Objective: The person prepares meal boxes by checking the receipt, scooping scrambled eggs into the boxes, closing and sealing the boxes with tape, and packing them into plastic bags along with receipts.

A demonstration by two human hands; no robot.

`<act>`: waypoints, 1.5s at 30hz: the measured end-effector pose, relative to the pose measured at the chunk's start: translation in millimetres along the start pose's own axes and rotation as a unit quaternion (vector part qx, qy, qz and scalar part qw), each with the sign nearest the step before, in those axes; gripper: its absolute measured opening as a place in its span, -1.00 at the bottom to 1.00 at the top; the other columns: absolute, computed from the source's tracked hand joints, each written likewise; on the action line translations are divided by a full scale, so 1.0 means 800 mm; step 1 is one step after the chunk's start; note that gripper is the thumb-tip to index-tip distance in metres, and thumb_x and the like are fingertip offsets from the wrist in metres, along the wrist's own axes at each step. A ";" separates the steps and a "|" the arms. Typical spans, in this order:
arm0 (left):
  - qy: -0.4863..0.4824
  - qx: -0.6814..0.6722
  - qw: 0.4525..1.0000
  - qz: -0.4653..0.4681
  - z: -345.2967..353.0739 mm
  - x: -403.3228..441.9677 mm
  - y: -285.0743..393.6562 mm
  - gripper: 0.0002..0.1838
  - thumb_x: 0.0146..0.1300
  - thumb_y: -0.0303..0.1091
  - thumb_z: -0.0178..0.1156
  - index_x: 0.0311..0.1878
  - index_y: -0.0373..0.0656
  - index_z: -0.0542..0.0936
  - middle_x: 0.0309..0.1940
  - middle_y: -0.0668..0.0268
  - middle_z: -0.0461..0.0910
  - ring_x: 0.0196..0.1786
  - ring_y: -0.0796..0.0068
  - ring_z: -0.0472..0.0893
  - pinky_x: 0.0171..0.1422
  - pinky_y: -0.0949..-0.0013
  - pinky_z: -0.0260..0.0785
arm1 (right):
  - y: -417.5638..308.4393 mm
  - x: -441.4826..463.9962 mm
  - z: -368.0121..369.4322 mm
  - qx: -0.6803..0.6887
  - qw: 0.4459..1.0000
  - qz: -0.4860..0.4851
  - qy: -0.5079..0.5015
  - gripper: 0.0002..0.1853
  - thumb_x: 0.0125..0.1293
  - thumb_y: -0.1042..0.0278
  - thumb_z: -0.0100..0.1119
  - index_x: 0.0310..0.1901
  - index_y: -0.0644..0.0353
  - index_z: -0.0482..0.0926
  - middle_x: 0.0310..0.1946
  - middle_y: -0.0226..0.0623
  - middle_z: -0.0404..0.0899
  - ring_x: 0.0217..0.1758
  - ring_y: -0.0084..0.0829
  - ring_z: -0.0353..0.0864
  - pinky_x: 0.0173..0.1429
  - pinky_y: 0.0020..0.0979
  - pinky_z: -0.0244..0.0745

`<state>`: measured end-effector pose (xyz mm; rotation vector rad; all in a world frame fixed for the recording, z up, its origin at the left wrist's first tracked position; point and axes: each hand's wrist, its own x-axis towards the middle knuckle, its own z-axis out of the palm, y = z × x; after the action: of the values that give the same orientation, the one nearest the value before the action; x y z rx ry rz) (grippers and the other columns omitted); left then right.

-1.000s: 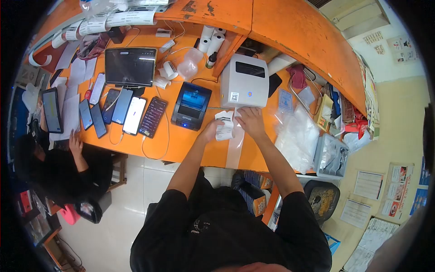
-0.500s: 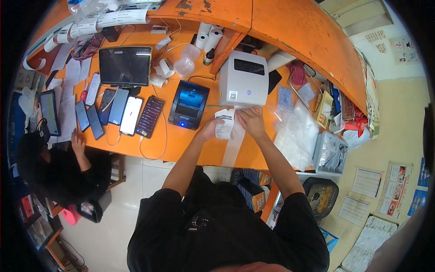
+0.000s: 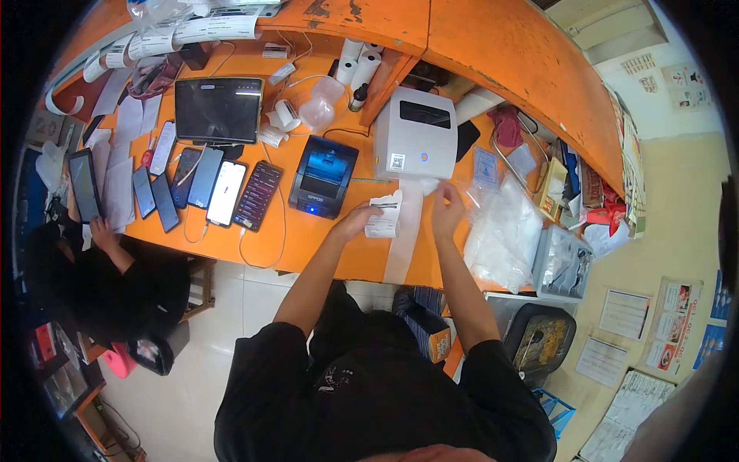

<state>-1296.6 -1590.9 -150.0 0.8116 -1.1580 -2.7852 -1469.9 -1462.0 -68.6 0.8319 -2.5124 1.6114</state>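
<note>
My left hand (image 3: 358, 221) holds a printed receipt (image 3: 382, 219) by its left edge, thumb on top. A blank pale paper strip (image 3: 402, 250) runs from the front of the white label printer (image 3: 416, 135) down past the desk edge, just right of the receipt. My right hand (image 3: 448, 213) is raised to the right of that strip, with its fingers pinched together. A small whitish, see-through piece (image 3: 431, 187) shows at its fingertips; what it is I cannot make out. The black receipt printer (image 3: 322, 177) stands left of the receipt.
Several phones (image 3: 224, 192) and a tablet (image 3: 218, 110) lie to the left, with charging cables. Clear plastic bags (image 3: 504, 239) and a grey tray (image 3: 564, 262) are at the right. Paper rolls (image 3: 362, 68) stand behind. Another person (image 3: 108, 285) sits at the left.
My right hand has moved right, away from the receipt and the strip. My left hand still holds the receipt. The other person's hand has moved left toward a device.
</note>
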 end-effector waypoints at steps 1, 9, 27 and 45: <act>0.000 -0.001 1.000 -0.005 0.001 -0.001 0.001 -0.51 0.29 -0.31 0.08 0.23 -0.36 0.48 0.03 0.15 0.64 0.03 0.34 0.63 0.18 0.34 0.41 | 0.010 0.000 -0.009 0.042 0.998 0.024 0.040 -0.82 0.43 0.42 0.12 -0.08 0.31 0.63 -0.38 -0.26 0.65 -0.31 -0.44 0.62 -0.16 -0.43 0.50; 0.016 0.045 0.999 0.011 0.057 -0.083 0.049 -0.53 0.43 -0.21 0.12 0.27 -0.31 0.47 0.13 0.20 0.61 0.16 0.35 0.62 0.29 0.33 0.41 | -0.015 -0.088 -0.119 0.227 0.937 0.232 0.130 -0.78 0.51 0.41 0.03 0.04 0.37 0.52 -0.31 -0.25 0.63 -0.25 -0.50 0.62 -0.11 -0.52 0.51; -0.192 0.303 0.933 -0.008 0.336 -0.112 -0.114 -0.74 0.51 -0.33 0.00 0.08 -0.27 0.54 -0.18 0.35 0.63 -0.12 0.56 0.56 0.04 0.37 0.42 | -0.081 -0.223 -0.294 0.305 0.880 0.325 0.166 -0.79 0.39 0.44 0.26 0.02 0.25 0.64 -0.39 -0.40 0.69 -0.49 -0.72 0.54 -0.46 -0.66 0.35; -0.287 0.284 0.907 -0.117 0.503 -0.160 -0.303 -0.72 0.53 -0.27 0.02 0.10 -0.21 0.57 -0.09 0.37 0.63 -0.06 0.58 0.59 0.04 0.44 0.41 | -0.027 -0.359 -0.505 0.311 0.842 0.297 0.325 -0.75 0.38 0.47 0.25 0.07 0.26 0.62 -0.34 -0.39 0.70 -0.44 -0.74 0.54 -0.44 -0.66 0.33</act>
<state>-1332.2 -1124.3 -15.0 0.0974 -2.1640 -3.0017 -1313.4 -1004.8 44.2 -0.5404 -1.8149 2.3952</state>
